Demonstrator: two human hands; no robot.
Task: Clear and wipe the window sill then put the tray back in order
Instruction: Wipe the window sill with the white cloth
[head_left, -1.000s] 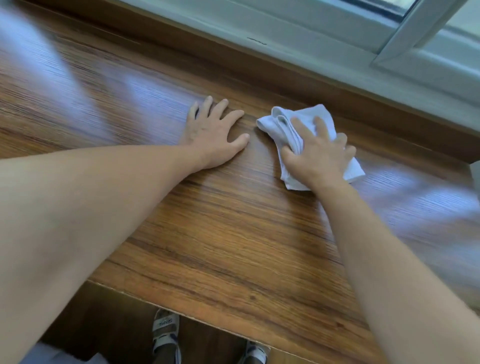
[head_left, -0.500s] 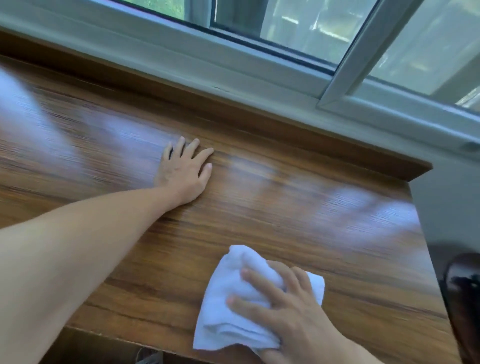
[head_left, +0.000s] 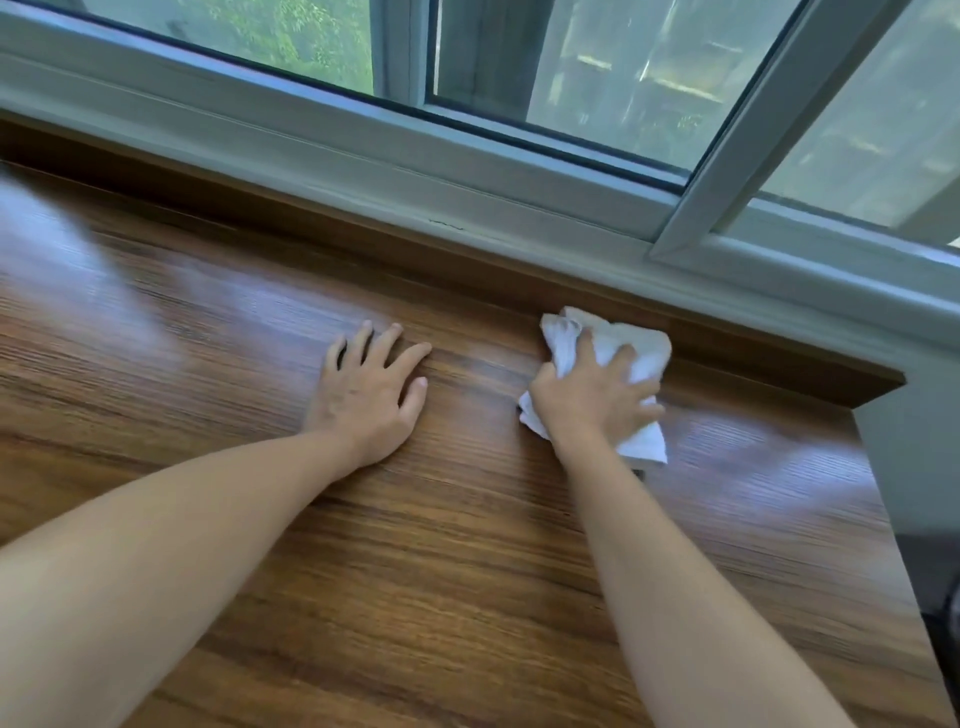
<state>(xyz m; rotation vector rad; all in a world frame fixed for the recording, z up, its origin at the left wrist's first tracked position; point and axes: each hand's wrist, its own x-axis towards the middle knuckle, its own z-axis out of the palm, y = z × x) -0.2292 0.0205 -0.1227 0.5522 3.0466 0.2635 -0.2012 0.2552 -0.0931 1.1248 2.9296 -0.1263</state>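
A: Where is the cloth (head_left: 631, 358)?
B: On the sill (head_left: 467, 545), by its back edge, with the right hand (head_left: 592, 400) spread and pressing on it.
A: And the left hand (head_left: 366, 395)?
B: Flat on the wood, fingers straight, bare sill stretching leftward.

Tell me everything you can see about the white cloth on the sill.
The white cloth looks like soft fabric, crumpled and folded into a loose wad. It lies on the wooden sill, close to the raised back edge below the window frame. The right hand presses on it with spread fingers, covering its middle; the corners stick out.
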